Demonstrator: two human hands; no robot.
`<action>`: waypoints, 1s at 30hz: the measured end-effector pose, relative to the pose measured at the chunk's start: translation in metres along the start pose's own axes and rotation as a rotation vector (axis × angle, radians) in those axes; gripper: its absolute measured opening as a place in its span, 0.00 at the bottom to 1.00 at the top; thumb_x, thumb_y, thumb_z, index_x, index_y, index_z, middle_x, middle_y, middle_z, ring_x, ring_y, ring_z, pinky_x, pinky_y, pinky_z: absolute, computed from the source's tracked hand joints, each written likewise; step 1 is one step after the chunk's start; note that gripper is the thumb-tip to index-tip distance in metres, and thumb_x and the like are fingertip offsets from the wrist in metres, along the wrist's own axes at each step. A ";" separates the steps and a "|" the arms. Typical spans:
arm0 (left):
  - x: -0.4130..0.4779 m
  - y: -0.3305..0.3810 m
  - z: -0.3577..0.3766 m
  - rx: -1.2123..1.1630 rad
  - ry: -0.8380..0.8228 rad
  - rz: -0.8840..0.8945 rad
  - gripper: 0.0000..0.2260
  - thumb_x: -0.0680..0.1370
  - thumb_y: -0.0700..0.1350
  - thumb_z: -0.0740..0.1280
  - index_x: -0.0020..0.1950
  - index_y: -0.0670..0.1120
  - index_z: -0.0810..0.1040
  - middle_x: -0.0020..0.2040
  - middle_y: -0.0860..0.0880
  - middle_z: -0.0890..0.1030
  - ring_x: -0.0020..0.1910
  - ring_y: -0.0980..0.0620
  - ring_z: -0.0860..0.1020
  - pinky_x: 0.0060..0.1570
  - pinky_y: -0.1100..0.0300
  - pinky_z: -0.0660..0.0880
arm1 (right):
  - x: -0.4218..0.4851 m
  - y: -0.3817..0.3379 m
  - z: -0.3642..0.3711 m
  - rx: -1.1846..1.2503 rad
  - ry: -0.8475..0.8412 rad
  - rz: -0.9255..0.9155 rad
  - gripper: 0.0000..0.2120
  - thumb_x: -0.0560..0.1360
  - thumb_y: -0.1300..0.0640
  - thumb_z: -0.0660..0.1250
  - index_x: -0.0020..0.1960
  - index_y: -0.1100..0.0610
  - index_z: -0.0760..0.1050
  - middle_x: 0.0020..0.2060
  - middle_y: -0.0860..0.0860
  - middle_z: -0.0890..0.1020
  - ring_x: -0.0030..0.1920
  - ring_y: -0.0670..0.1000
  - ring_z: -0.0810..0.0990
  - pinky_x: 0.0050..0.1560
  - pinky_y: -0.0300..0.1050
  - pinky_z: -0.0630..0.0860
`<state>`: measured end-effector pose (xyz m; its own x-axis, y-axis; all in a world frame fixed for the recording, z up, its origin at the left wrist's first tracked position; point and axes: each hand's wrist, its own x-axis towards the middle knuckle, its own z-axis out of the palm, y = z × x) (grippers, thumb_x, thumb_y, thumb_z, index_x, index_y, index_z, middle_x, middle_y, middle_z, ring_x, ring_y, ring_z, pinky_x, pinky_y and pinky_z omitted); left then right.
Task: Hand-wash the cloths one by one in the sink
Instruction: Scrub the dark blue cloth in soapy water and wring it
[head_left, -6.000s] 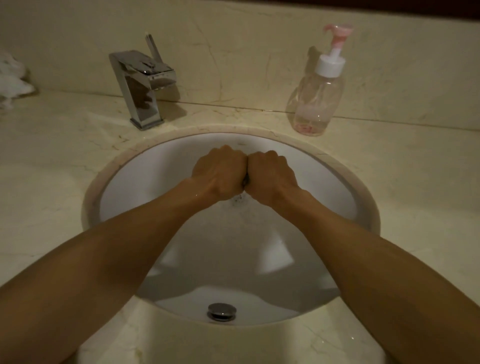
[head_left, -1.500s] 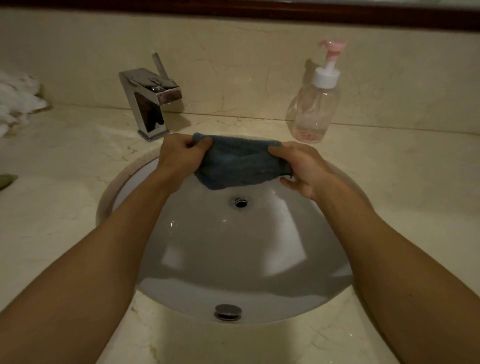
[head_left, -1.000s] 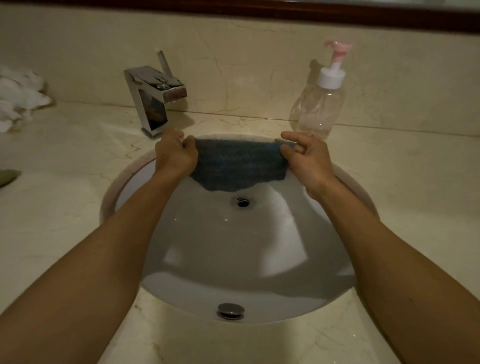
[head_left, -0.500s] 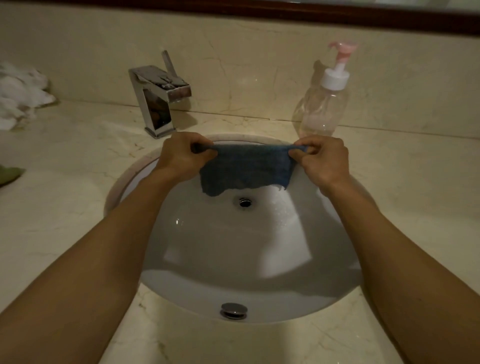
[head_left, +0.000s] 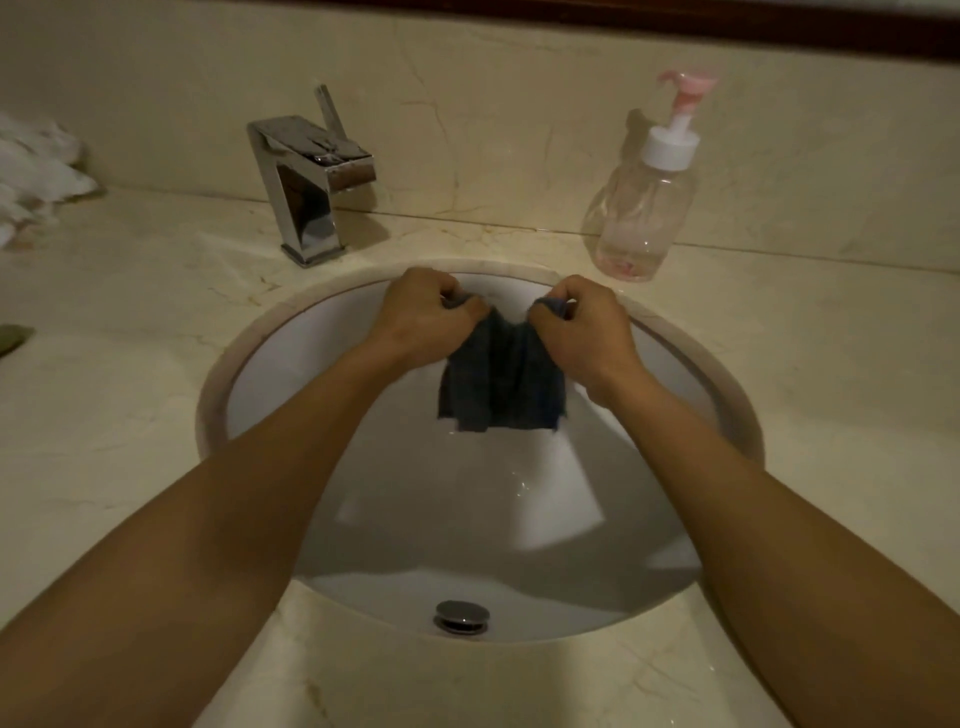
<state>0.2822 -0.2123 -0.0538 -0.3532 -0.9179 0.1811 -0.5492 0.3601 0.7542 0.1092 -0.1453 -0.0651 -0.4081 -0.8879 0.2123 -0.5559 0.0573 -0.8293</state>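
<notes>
Gripping dark cloth (head_left: 501, 384) by top corners with left hand (head_left: 426, 317) and right hand (head_left: 582, 327). Held over sink (head_left: 457, 525), likely to catch drips.

Light: dim, warm yellowish.
Glare: pale patches on the sink (head_left: 545, 509) wall, glints on the faucet (head_left: 311, 171).
Shadows: soft, beside the soap bottle (head_left: 644, 218).
Edges: bent; far left perhaps blurred.
</notes>
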 end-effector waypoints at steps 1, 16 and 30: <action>-0.002 0.004 0.006 0.007 -0.028 0.005 0.10 0.80 0.50 0.68 0.45 0.44 0.81 0.39 0.45 0.81 0.39 0.52 0.79 0.39 0.60 0.76 | -0.002 -0.003 0.005 -0.009 -0.026 0.003 0.06 0.79 0.57 0.70 0.43 0.54 0.75 0.36 0.51 0.80 0.38 0.50 0.80 0.38 0.47 0.79; -0.003 0.000 0.010 -0.067 0.002 0.175 0.13 0.76 0.45 0.73 0.60 0.46 0.80 0.51 0.50 0.83 0.50 0.54 0.81 0.53 0.55 0.80 | -0.012 -0.030 0.005 0.190 -0.436 0.008 0.16 0.85 0.55 0.58 0.60 0.63 0.80 0.52 0.60 0.83 0.48 0.51 0.80 0.46 0.47 0.77; -0.024 0.095 0.019 -0.957 -0.095 -0.143 0.11 0.83 0.37 0.60 0.61 0.38 0.79 0.55 0.40 0.84 0.55 0.44 0.83 0.52 0.51 0.81 | -0.030 -0.029 -0.070 0.475 -0.180 0.203 0.23 0.79 0.33 0.63 0.61 0.49 0.78 0.49 0.43 0.84 0.49 0.40 0.81 0.53 0.41 0.76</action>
<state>0.2243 -0.1526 0.0018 -0.4137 -0.9100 0.0282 0.2416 -0.0798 0.9671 0.0867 -0.0882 -0.0112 -0.3200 -0.9468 -0.0334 -0.0739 0.0601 -0.9955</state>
